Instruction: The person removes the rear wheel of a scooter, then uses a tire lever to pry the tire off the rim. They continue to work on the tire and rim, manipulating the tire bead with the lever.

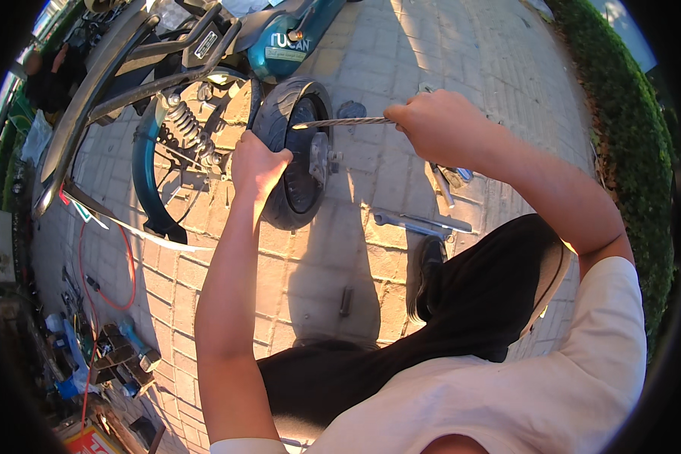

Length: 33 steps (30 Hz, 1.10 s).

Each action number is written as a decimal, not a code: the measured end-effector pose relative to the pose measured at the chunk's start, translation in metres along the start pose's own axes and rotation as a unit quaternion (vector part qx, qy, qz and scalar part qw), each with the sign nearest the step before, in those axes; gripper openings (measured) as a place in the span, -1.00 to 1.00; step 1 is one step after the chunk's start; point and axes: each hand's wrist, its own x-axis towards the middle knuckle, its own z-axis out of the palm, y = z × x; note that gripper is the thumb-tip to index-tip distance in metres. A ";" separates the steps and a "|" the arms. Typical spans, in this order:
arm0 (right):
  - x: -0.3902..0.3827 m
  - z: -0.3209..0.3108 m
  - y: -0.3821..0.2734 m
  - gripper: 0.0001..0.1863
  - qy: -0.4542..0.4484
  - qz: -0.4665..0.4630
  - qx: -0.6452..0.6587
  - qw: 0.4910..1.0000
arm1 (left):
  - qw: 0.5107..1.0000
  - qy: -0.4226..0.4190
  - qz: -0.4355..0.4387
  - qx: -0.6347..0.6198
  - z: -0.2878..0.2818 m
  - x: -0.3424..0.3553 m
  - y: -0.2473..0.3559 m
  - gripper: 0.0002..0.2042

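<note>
A small black tire on its wheel stands upright at the rear of a teal and black scooter. My left hand is closed on the tire's near left side, its thumb lying over the tread. In my right hand is a long metal tire lever, held almost level to the right of the wheel. The lever's flat tip meets the wheel near the tire's inner edge. A hub with a protruding axle shows on the wheel's right face.
Wrenches lie on the paving by my black shoe, with more hand tools beyond. A coil shock absorber and teal fender are left of the wheel. A red hose and tool pile lie lower left; a hedge lines the right.
</note>
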 end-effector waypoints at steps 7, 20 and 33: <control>0.030 -0.060 -0.023 -0.82 0.005 -0.099 -0.150 0.984 | 1.000 0.013 0.020 0.020 0.002 0.000 -0.006 -0.43; 0.040 -0.042 -0.064 -0.89 -0.042 -0.163 -0.146 0.975 | 0.999 0.051 0.006 0.009 0.006 0.006 -0.025 -0.46; -0.002 0.133 -0.074 -0.84 0.044 0.114 0.344 0.931 | 0.999 0.027 0.019 0.003 -0.003 0.008 -0.030 -0.43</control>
